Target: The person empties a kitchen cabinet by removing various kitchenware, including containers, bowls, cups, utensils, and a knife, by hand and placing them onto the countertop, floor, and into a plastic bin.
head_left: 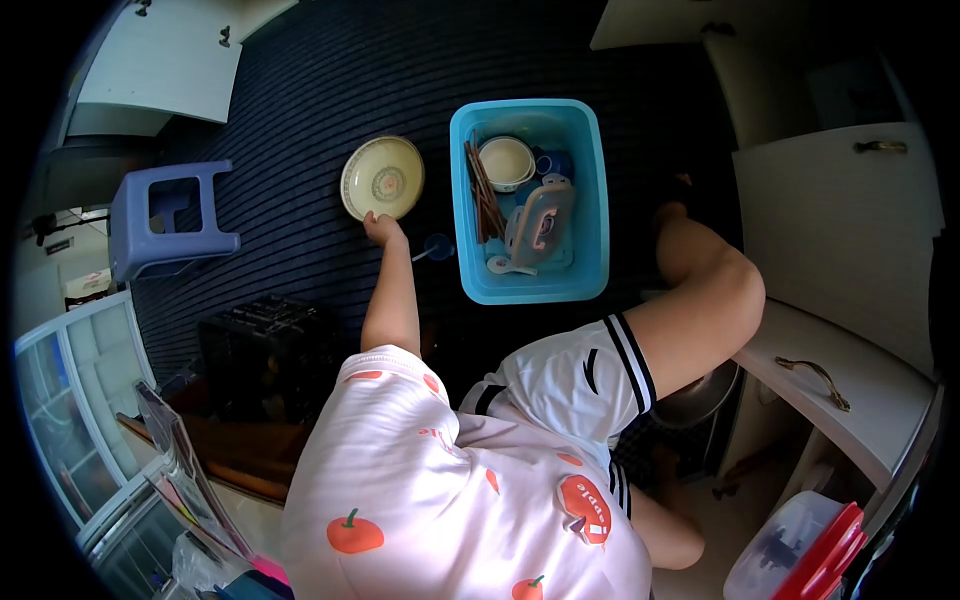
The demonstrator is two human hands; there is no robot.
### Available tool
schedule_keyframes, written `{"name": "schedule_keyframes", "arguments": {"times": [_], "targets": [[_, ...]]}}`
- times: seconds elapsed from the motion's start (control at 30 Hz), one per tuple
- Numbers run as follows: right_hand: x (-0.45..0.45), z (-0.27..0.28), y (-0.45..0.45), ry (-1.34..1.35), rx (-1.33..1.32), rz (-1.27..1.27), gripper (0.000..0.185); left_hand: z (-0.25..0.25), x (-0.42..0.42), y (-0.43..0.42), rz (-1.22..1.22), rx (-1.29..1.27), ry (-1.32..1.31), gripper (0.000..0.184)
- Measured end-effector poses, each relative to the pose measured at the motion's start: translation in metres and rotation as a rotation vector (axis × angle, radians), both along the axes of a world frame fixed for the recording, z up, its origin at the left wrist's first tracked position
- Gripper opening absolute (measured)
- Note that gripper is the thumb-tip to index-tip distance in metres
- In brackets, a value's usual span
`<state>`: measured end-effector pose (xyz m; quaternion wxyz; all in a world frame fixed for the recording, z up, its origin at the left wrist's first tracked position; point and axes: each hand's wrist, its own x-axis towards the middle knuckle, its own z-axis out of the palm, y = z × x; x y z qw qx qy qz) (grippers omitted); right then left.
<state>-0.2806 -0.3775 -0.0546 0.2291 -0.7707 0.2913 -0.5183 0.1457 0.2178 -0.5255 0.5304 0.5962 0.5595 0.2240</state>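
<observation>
Before me, the bowl [383, 180] is between the stool [212, 170] on its left and the basin [530, 295] on its right. In the basin, the sticks [484, 200] lie at left, a second bowl [507, 162] at the far end, the spoon [500, 264] nearest to me.

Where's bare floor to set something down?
Striped floor lies bare between the purple stool and the cream dish held by the left hand, and beyond the blue bin. The dish-to-bin gap is narrower, with a blue-headed utensil at its near end. Inside the bin, brown sticks, bowl and box crowd together.
</observation>
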Motion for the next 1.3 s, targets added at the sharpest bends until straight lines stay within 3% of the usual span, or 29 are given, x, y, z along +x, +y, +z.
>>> {"name": "schedule_keyframes", "arguments": {"times": [0.13,0.2,0.27,0.33,0.4,0.5,0.53,0.57,0.67,0.73,0.77,0.87,0.9,1.0,1.03,1.13,1.17,1.3], "targets": [[0.004,-0.007,0.003,-0.017,0.028,0.026,0.040,0.026,-0.008,-0.052,-0.086,0.297,-0.211,0.035],[0.008,-0.011,0.006,-0.031,0.043,0.043,0.040,0.085,-0.010,-0.100,-0.253,0.318,-0.342,0.035],[0.015,-0.016,0.011,-0.045,0.063,0.075,0.040,0.120,-0.005,-0.139,-0.316,0.193,-0.461,0.033],[0.027,-0.023,0.020,-0.060,0.093,0.117,0.040,0.176,-0.003,-0.180,-0.529,0.232,-0.624,0.028],[0.042,-0.031,0.034,-0.081,0.145,0.180,0.040,0.226,-0.002,-0.211,-0.748,0.061,-0.747,0.024],[0.073,-0.046,0.060,-0.107,0.254,0.307,0.040,0.314,-0.011,-0.231,-1.299,-0.305,-0.665,0.026],[0.084,-0.052,0.070,-0.113,0.308,0.361,0.040,0.326,-0.013,-0.233,-1.463,-0.420,-0.641,0.029],[0.097,-0.057,0.081,-0.116,0.365,0.416,0.040,0.337,-0.015,-0.232,-1.637,-0.492,-0.602,0.043],[0.128,-0.078,0.106,-0.260,0.967,0.703,0.044,0.355,-0.027,-0.225,-1.931,-0.650,-0.587,0.063],[0.159,-0.075,0.123,-0.045,1.128,0.982,0.047,0.356,-0.033,-0.216,-2.031,-0.755,-0.591,0.083],[0.160,-0.089,0.117,0.068,1.203,1.121,0.043,0.365,-0.036,-0.210,-2.036,-0.821,-0.576,0.083],[0.185,-0.115,0.131,0.125,1.094,1.129,0.048,0.359,-0.034,-0.195,-2.090,-0.526,-0.386,0.087],[0.196,-0.115,0.139,0.089,1.087,1.121,0.046,0.360,-0.036,-0.189,-2.086,-0.420,-0.337,0.080],[0.225,-0.116,0.157,0.047,1.052,1.100,0.040,0.358,-0.036,-0.185,-1.907,-0.576,-0.334,0.067],[0.232,-0.118,0.159,0.075,1.028,1.099,0.039,0.341,-0.036,-0.184,-1.748,-0.814,-0.314,0.053],[0.258,-0.116,0.174,0.169,0.945,1.104,0.032,0.287,-0.032,-0.164,-1.443,-1.320,-0.173,0.048],[0.267,-0.119,0.175,0.177,0.941,1.131,0.033,0.283,-0.032,-0.163,-1.448,-1.357,-0.246,0.041],[0.301,-0.126,0.186,0.293,0.875,1.190,0.035,0.264,-0.039,-0.146,-1.484,-0.865,-0.320,0.039]]}}
